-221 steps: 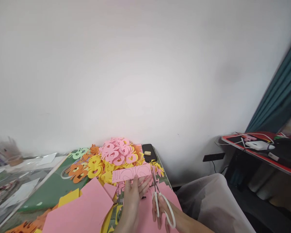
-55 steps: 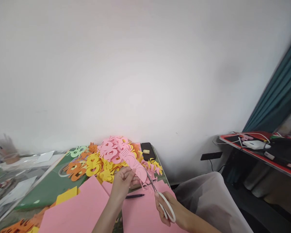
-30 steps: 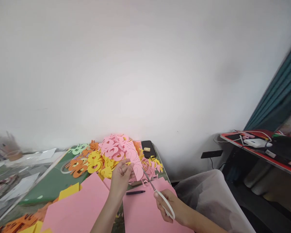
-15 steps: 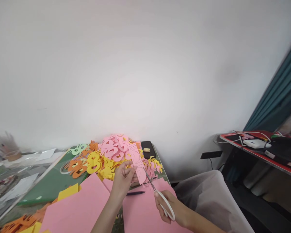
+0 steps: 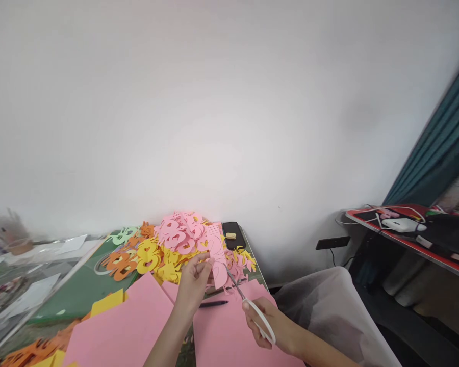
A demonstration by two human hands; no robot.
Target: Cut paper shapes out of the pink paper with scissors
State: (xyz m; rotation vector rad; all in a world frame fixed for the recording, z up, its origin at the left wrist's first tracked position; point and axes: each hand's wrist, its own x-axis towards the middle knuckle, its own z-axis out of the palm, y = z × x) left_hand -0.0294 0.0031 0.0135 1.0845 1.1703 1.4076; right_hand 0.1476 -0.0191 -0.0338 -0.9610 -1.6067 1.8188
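White wall [image 5: 229, 127] rises behind a green mat [image 5: 80, 300] heaped with paper cutouts [image 5: 176, 235]. The left hand [image 5: 193, 285] pinches a pink paper strip [image 5: 217, 253] upright between fingers and thumb, presenting its lower edge to white-handled scissors [image 5: 237, 288] curled in the right hand [image 5: 268, 326]; whether the blades are open cannot be made out.

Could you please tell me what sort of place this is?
It is probably a papercraft workspace, judging by the heap of pink, yellow and orange cut-paper shapes, the large flat pink paper sheets, and the white-handled steel scissors in the right hand.
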